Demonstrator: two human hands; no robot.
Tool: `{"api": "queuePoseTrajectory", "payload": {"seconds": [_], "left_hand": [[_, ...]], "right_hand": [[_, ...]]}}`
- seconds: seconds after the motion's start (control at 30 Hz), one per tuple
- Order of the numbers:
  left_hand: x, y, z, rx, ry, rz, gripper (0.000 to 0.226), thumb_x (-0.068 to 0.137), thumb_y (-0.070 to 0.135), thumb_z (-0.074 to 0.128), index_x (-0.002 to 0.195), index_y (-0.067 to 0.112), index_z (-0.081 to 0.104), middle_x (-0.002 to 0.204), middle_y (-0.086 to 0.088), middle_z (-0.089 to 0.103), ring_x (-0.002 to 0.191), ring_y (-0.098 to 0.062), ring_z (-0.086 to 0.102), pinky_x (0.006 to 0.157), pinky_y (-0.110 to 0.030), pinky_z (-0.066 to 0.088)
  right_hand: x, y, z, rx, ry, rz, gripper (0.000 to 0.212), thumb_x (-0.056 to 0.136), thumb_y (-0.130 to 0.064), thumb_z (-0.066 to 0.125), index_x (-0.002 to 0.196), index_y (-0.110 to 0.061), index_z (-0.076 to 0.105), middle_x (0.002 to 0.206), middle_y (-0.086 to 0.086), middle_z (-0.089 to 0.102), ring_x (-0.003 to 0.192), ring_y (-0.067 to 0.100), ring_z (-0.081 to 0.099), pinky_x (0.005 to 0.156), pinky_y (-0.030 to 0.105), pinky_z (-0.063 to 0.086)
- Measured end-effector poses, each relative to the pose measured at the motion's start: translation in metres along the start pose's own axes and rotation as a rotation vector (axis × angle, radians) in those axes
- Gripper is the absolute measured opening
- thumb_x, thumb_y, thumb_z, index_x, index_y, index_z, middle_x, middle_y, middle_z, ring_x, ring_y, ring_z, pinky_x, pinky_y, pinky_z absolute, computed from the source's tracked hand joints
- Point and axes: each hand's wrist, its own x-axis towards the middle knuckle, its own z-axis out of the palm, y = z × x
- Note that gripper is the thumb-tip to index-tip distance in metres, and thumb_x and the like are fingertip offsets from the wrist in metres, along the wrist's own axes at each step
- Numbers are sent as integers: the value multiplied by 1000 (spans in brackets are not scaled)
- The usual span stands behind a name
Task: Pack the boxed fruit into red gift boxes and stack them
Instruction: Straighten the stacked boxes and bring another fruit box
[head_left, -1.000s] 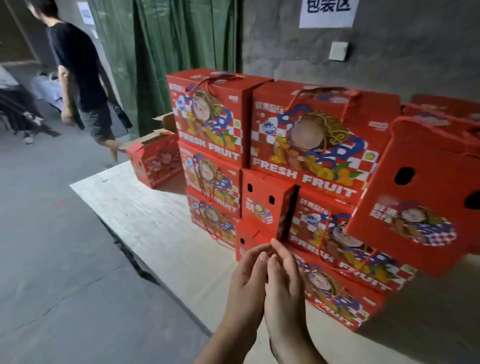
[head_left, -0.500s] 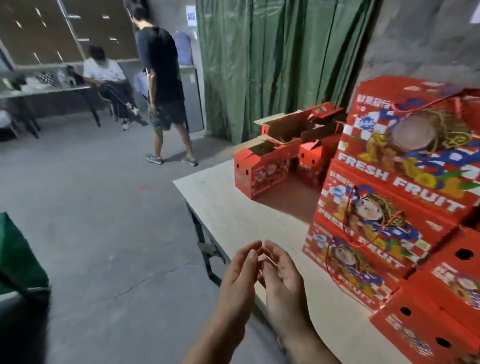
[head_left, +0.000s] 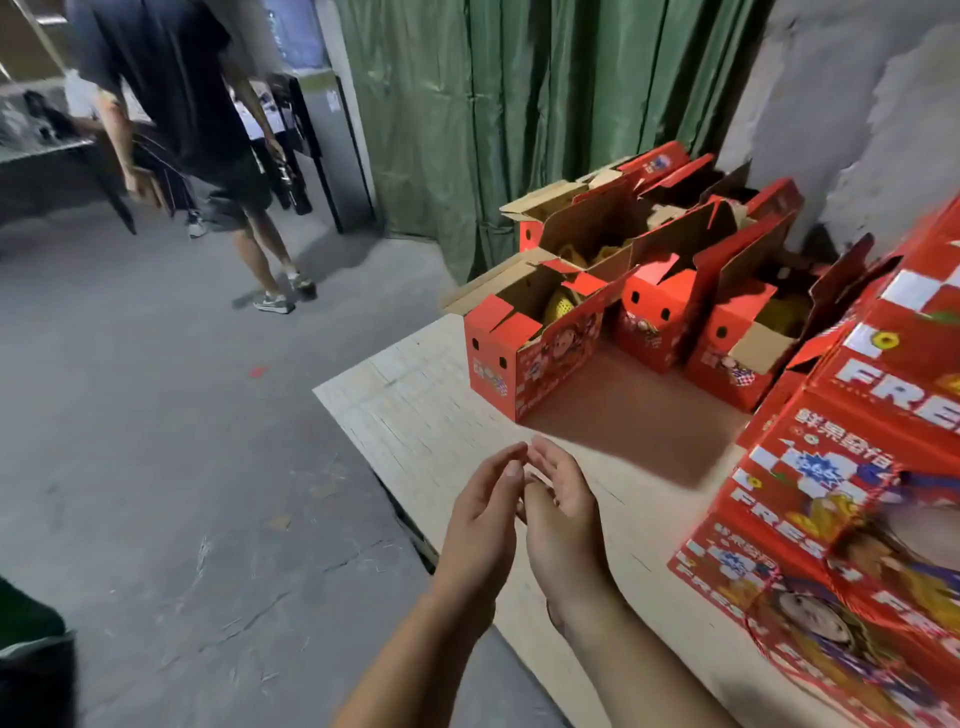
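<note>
Open red gift boxes (head_left: 535, 343) sit at the far end of the worktop (head_left: 431, 415), flaps up. I count at least four, packed close together toward the far right corner. The nearest one stands closest to the left edge; yellow fruit (head_left: 558, 306) shows inside it. More yellow shows in the box behind and in the box furthest right; details too blurred to name.

Closed red gift boxes, stacked (head_left: 857, 519), fill the right side of the worktop, running off the right edge of my view. "FRESH" lettering and a cartoon figure print on their fronts. Red cord handles lie against the lower ones.

My hands hold nothing. Left hand (head_left: 480, 525) and right hand (head_left: 563, 514) are raised side by side above the near left part of the worktop, palms facing each other, fingers loosely extended, fingertips almost meeting. I cannot tell whether they touch. Both are well apart from the open boxes; the stack is near the right hand.

Bare plywood lies between the hands and the open boxes.

Beyond: green curtain (head_left: 493, 104) behind the far end, grey wall to its right, concrete floor (head_left: 156, 467) on the left. A person in dark shirt and shorts (head_left: 182, 104) stands on the floor, back to me, beside a dark table.
</note>
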Motion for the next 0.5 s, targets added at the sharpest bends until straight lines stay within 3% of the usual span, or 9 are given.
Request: {"api": "queuePoseTrajectory", "payload": {"seconds": [0.17,0.23,0.37,0.47,0.5], "left_hand": [[77,17,-1,10,-17,-22,29,112,26,47,122,37,72,119,21,75,116,1,67,96,-24,52],[105,22,0,-3,-29,-32,29,112,24,46,119,35,73,116,23,75,113,5,67,91,-19,50],[171,26,3,-41,-35,-73,28,110,22,50,116,32,75,114,15,77,112,0,68,95,-23,53],[223,26,2,3,-67,-89,25,107,23,55,115,36,75,112,16,75,104,6,67,80,-14,51],[237,26,1,28,-95,-84,24,107,24,56,119,35,73,115,16,73,104,7,66,80,-15,49]], "right_hand": [[84,-10,22,-77,-2,51,49,99,-14,51,134,-48,51,142,-13,53,128,9,56,103,35,52],[113,-13,30,-109,7,70,54,99,-16,53,143,-46,46,146,-11,45,134,14,50,109,37,48],[180,-14,50,-144,75,137,57,101,-20,52,151,-44,41,158,-1,32,144,22,39,113,39,42],[225,-14,66,179,214,391,46,104,-42,55,146,-26,47,145,8,52,133,27,54,102,39,48],[236,-13,70,186,235,373,45,105,-41,54,145,-22,46,138,7,58,128,27,58,101,38,50]]}}
